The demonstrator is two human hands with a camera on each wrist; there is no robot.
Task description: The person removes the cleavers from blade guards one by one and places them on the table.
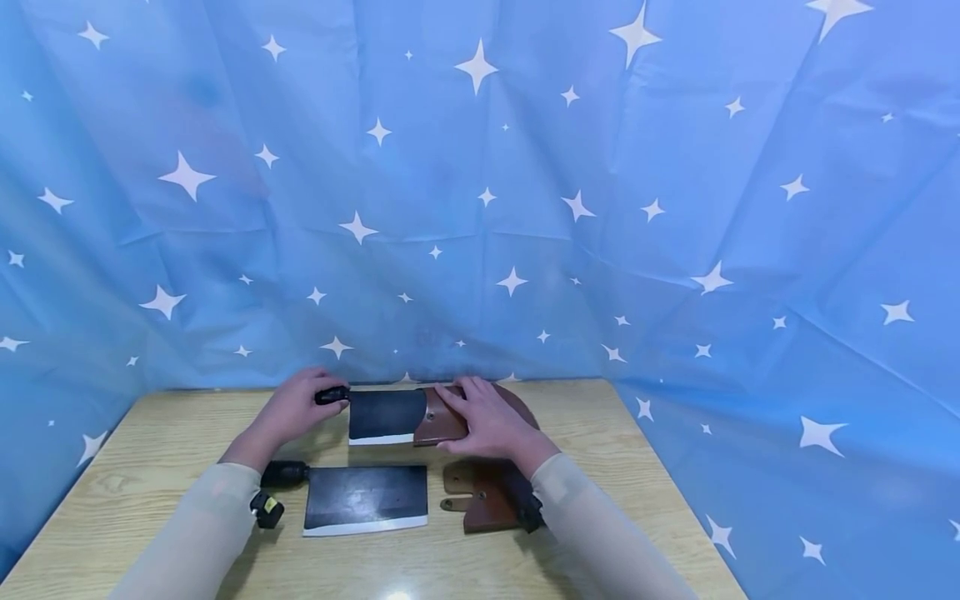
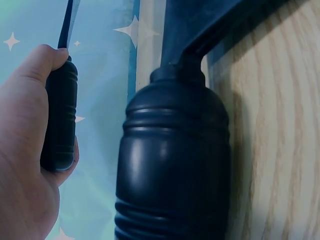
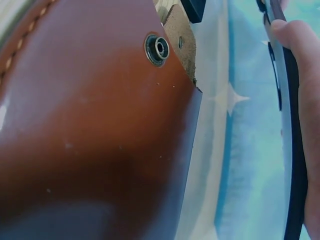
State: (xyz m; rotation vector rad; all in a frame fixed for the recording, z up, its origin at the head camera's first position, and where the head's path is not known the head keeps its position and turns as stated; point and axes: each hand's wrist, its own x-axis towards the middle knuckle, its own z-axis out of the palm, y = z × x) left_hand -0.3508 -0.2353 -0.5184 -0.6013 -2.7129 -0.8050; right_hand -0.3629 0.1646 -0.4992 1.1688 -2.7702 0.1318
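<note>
My left hand [image 1: 296, 408] holds the black ridged handle [image 2: 62, 117] of a cleaver, with the thumb lying along it in the left wrist view. The dark blade [image 1: 386, 415], with a bright cutting edge, reaches right into a brown leather sheath [image 1: 442, 421] that covers its far end. Gripping that sheath is my right hand [image 1: 491, 421]; in the right wrist view its thumb [image 3: 295, 37] lies over the edge. Most of the right fingers are hidden. This cleaver appears raised at the back of the table.
A second cleaver [image 1: 367, 496] lies nearer on the wooden table [image 1: 420, 567], its black handle [image 2: 172, 165] pointing left beneath my left wrist. To its right lies another brown sheath [image 3: 100, 115] with a metal snap, partly under my right forearm. A starry blue cloth [image 1: 480, 167] hangs behind.
</note>
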